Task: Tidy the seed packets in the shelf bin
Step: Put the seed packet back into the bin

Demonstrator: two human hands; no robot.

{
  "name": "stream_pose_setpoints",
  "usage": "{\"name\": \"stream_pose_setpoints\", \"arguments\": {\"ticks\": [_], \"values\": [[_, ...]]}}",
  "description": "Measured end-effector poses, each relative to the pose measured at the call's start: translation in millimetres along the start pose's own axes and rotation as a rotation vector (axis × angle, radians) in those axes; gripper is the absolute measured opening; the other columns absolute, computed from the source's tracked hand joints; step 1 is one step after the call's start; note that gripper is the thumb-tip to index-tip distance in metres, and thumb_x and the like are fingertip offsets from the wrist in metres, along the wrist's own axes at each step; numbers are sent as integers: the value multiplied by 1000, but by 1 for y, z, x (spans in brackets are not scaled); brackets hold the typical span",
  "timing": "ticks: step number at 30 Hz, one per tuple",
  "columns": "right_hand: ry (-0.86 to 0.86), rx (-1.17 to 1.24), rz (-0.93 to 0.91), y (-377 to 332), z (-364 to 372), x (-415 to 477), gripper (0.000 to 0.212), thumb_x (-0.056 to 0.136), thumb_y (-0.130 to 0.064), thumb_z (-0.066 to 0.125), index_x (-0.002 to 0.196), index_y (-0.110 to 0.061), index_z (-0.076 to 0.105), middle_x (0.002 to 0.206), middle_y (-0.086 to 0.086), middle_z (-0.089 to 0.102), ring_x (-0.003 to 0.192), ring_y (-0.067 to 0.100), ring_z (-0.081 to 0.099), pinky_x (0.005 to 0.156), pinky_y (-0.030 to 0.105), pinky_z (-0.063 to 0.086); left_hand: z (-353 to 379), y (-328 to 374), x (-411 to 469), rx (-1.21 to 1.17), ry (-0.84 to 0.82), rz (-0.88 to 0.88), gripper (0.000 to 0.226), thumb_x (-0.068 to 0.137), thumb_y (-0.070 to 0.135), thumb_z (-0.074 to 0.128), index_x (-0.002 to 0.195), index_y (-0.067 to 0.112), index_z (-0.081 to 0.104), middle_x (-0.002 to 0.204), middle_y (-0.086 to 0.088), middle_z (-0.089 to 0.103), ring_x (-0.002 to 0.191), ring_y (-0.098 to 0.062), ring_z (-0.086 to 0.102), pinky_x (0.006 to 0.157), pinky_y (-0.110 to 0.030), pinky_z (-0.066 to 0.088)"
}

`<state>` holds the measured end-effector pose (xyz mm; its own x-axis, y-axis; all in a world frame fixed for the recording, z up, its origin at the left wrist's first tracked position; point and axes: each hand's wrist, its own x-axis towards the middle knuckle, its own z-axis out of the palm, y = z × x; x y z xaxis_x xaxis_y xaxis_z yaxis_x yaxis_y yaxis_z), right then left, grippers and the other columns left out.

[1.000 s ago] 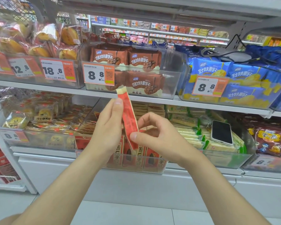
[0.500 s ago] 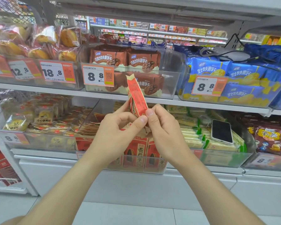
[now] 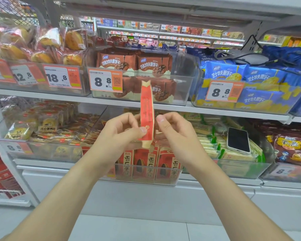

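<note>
Red-and-cream seed packet upright, edge-on; left hand, right hand grips both pinching it.

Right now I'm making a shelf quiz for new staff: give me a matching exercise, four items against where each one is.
Items:
1. red seed packet
2. phone
3. brown biscuit packs
4. blue biscuit packs

Places:
A. upper shelf, right bin
B. held upright in both hands
C. lying on green-and-cream packs, lower shelf
D. upper shelf, middle bin

Pairs: 1-B, 2-C, 3-D, 4-A
</note>
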<state>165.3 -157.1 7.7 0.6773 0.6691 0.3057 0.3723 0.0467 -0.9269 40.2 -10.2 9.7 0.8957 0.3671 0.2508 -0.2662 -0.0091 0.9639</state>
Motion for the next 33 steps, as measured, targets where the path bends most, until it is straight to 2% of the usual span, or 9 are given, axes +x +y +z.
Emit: {"name": "stream_pose_setpoints", "arguments": {"ticks": [3,6,9,13,19,22,25,31,33], "values": [[34,96,92,0,0,0,77,90,-57,72,153,-31,35,118,-10,78,109,8,75,96,40,59,4,4,-5,-70,-88,-55,20,87,7,69,94,11,50,95,-16,70,84,-30,72,74,-40,63],[61,48,57,4,2,1,95,93,-43,81,165,-38,18,123,-16,76,114,5,73,103,45,58,15,2,-8,-6,-84,-124,40,97,22,79,113,11,44,108,-13,80,96,-32,79,80,-45,67],[138,96,8,3,4,3,69,97,-27,80,153,-34,41,125,-4,76,111,13,75,101,47,60,14,1,-7,88,-39,-144,45,97,16,71,130,9,42,118,-8,81,105,-29,80,85,-43,67],[238,213,49,-7,8,3,21,109,-37,59,121,-22,67,107,10,80,95,20,76,92,56,63,10,2,-8,146,-132,-145,44,105,7,64,145,20,52,126,-2,79,114,-24,78,91,-37,65],[261,427,141,-15,5,3,30,112,-30,55,101,-13,78,95,20,80,84,33,74,87,59,61,14,6,-10,36,-120,-228,32,111,22,53,140,26,64,125,-4,79,110,-24,79,67,-25,64],[262,353,106,-12,2,5,32,110,-29,58,99,-5,77,94,25,79,81,34,73,84,62,61,18,3,-9,-71,-86,-261,35,112,34,48,143,26,63,129,-7,78,117,-29,76,92,-50,64],[244,163,-8,-7,1,4,36,110,-28,59,98,2,74,88,24,76,74,27,71,69,48,61,26,-2,-7,-177,-19,-266,38,114,39,43,141,21,64,128,-9,78,119,-30,75,100,-54,60],[114,-36,4,5,7,6,27,110,-40,57,111,-19,73,99,-1,80,93,17,78,87,48,64,21,-10,4,-290,315,-241,30,112,30,55,128,10,72,118,-17,80,101,-30,79,86,-51,65],[1,-144,55,5,6,4,25,107,-47,59,114,-26,70,94,-9,80,83,7,76,78,42,64,13,-8,7,-311,402,-211,31,111,30,56,127,9,73,116,-17,80,98,-30,80,82,-47,66]]}}
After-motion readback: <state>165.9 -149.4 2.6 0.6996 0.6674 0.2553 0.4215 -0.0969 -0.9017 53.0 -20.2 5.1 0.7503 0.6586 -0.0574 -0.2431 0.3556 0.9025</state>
